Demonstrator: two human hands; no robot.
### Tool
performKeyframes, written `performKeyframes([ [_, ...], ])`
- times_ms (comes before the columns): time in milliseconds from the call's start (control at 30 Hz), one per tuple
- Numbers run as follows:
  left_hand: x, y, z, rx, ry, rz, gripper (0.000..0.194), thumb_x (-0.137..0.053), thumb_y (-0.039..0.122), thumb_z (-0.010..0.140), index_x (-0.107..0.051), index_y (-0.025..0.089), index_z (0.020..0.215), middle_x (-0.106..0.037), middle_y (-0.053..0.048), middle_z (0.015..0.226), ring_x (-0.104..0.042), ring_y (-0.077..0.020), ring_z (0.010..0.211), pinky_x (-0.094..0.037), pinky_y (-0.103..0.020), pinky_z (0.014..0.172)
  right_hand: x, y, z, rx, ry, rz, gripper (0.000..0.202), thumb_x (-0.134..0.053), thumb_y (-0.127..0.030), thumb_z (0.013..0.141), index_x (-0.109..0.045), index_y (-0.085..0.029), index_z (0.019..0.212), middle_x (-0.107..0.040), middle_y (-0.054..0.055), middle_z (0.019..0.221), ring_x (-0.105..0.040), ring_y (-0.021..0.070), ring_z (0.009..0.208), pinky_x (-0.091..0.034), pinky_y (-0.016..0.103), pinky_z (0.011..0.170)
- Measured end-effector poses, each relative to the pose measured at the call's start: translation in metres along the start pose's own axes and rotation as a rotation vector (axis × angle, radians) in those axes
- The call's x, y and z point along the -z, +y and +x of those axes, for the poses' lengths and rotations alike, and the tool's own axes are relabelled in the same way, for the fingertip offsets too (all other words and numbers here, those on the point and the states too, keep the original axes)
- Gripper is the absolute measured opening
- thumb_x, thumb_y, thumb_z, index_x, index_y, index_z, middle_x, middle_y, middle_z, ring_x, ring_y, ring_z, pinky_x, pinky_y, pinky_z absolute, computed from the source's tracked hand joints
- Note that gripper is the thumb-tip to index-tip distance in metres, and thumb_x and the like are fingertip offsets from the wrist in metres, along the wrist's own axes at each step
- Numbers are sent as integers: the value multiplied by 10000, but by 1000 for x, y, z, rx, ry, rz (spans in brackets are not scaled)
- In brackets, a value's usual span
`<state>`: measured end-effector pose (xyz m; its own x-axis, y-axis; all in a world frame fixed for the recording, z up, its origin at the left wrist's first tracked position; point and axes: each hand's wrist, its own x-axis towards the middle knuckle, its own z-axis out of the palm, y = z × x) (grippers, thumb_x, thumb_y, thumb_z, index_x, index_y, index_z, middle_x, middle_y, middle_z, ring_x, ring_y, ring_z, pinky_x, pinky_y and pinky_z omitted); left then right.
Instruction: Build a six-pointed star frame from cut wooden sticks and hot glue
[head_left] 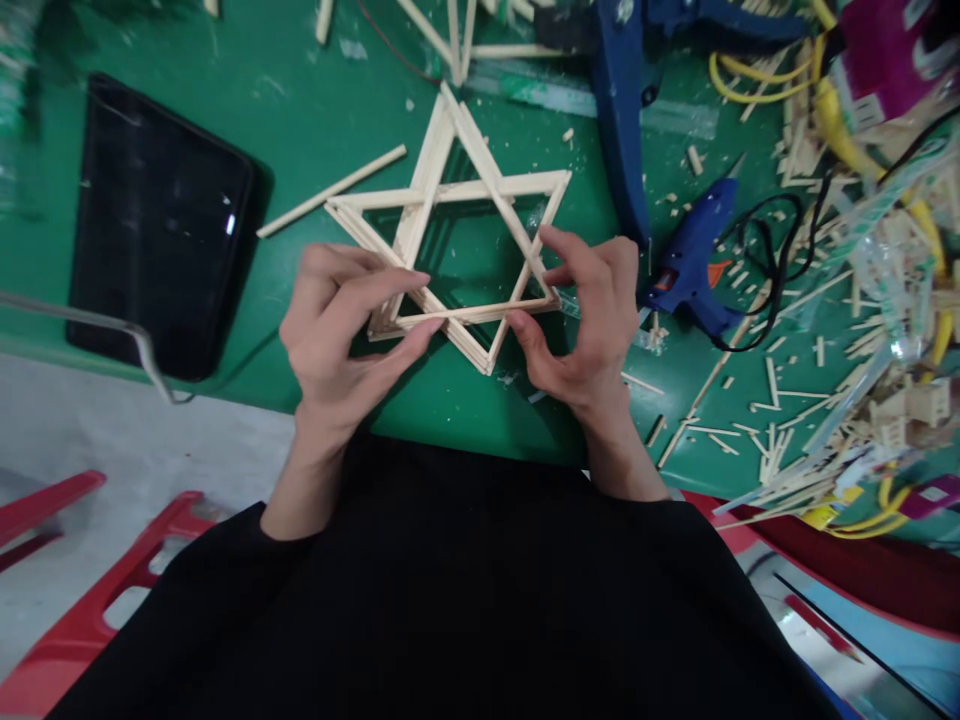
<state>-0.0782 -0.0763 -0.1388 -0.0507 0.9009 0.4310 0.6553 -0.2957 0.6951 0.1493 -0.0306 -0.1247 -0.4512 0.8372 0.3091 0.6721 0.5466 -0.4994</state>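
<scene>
A six-pointed star frame (480,190) of pale wooden sticks, stacked in layers, stands on the green table in front of me. My left hand (341,325) grips its lower left part, with the thumb and forefinger at a crossing of the sticks near the bottom bar. On the lower right side, my right hand (589,315) has its thumb under the bottom bar and its fingers over the right corner. Both hands are curled onto the frame. A single loose stick (330,192) lies to the left of the star.
A dark tablet (161,230) lies at the left. On the right are a blue glue gun (694,255) with a black cord, a large blue clamp-like tool (622,120), and scattered stick pieces (780,440). Red stools (127,590) stand below the table edge.
</scene>
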Motion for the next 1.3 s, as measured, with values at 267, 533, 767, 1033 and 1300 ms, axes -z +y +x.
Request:
performKeyframes([
  [267,-1,-2,0,-55,16,-44,344,-735,474,886,-665,323,1187,-705,-23,954,-655,-223,876,-586,-444,768,-4,6,-1,-61,-95,-70,502,-428,-567,1000,-590,-263,1365,-508,78,924,-576,291,986,-514,545,833],
  [533,2,9,3,-12,-16,5,254,-731,316,911,-648,339,1149,-674,2,913,-661,-196,913,-589,-408,777,-3,3,0,-76,-75,-14,511,-432,-570,993,-585,-250,1361,-496,74,896,-551,289,957,-505,530,822],
  [767,-1,5,1,-20,23,-44,226,-742,425,896,-682,307,1079,-669,0,887,-657,-188,903,-582,-393,791,-3,2,1,-113,-101,-31,498,-423,-575,993,-581,-259,1343,-514,80,932,-553,297,993,-504,545,855],
  [1033,1,3,-1,-7,2,-10,440,-791,487,833,-630,309,1202,-648,-26,1056,-640,-201,980,-584,-381,852,4,-9,4,-81,-29,-78,500,-431,-537,998,-492,-239,1395,-540,105,993,-540,275,977,-496,512,905],
  [1300,-1,2,-5,71,14,-37,503,-802,516,807,-641,302,1233,-661,-28,1032,-651,-212,935,-589,-375,811,-11,-11,4,-93,-129,-88,623,-452,-591,965,-426,-223,1467,-528,156,1199,-511,344,1121,-438,587,966],
])
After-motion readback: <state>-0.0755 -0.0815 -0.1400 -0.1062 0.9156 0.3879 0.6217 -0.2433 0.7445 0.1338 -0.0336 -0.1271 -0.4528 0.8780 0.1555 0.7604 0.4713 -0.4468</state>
